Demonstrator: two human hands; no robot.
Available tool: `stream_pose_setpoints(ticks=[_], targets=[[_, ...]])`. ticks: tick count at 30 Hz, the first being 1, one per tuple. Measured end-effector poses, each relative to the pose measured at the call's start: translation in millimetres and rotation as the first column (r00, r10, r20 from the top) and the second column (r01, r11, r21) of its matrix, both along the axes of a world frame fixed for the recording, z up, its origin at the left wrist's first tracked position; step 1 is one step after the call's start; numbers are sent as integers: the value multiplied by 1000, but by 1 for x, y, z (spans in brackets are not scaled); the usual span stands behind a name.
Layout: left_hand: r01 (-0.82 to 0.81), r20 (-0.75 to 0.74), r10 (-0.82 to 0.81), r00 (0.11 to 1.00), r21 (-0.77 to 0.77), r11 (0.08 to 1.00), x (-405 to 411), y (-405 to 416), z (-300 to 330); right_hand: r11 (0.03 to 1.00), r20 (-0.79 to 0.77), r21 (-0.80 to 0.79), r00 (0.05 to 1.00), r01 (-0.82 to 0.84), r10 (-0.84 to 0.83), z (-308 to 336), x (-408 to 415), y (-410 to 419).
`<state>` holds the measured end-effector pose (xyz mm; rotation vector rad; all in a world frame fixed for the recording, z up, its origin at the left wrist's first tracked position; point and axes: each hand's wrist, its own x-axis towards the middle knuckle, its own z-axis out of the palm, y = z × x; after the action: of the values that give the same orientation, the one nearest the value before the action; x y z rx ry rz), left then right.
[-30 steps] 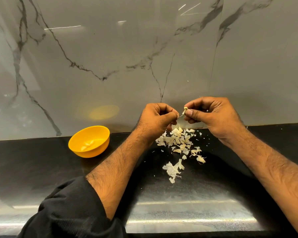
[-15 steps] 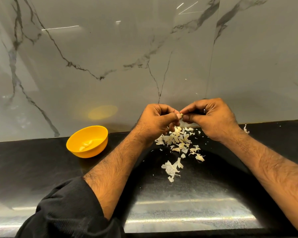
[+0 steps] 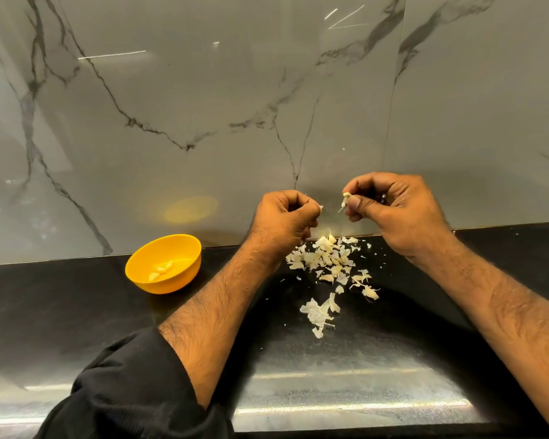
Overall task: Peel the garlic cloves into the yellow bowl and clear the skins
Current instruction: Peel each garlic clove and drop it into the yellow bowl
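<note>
The black desk [image 3: 76, 312] runs the full width and ends at the back against a grey marble wall [image 3: 203, 122]; the yellow bowl [image 3: 164, 264] sits close to that back edge on the left, well apart from both hands, with a few peeled cloves [image 3: 161, 268] lying in its bottom; between the bowl and the heap of skins [image 3: 327, 261] there is a bare stretch of dark desk, crossed by the left forearm; the skins lie scattered from the wall edge forward, a looser clump nearest the camera; the front of the desk shows a bright glossy band.

Both hands are raised above the heap, just in front of the wall, near each other but apart; the left hand [image 3: 286, 218] is curled tight, thumb against forefinger, pinching a tiny pale scrap at its tips, too small to tell what it is; the right hand [image 3: 393, 210] is curled too, thumb and fingertips pinching a small garlic clove [image 3: 345, 199] with a thin strand hanging from it; a black sleeve [image 3: 124, 391] is pushed up the left arm.
</note>
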<state>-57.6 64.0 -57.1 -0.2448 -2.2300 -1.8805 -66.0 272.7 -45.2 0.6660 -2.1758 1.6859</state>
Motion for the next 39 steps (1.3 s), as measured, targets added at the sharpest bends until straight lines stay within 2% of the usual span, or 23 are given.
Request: stream_pose_setpoints(ticks=[5,9,14,22,27,39], targets=[[118,-128,-122,984,-34,992,6,5,2,995,109,-76,992,-62,70,-1,1,2],[94,-168,-97,981,-23,995,6,7,1,988,136,-141,987,-70,89,-1,0,1],[53,-208,-60,976,-42,998,4,6,-1,997,149,-39,986,-67,72,-3,-2,1],[-48,-291,6,957,-138,989,2,7,-5,997,183,1,980,-74,73,-2,-2,-1],[-82,-318,32,948,-144,986,3,8,-5,994,230,-24,967,-109,111,-3,-4,1],[-205,-464,58,884,-271,941,7,11,-4,992,198,99,978,-81,60,-3,-3,1]])
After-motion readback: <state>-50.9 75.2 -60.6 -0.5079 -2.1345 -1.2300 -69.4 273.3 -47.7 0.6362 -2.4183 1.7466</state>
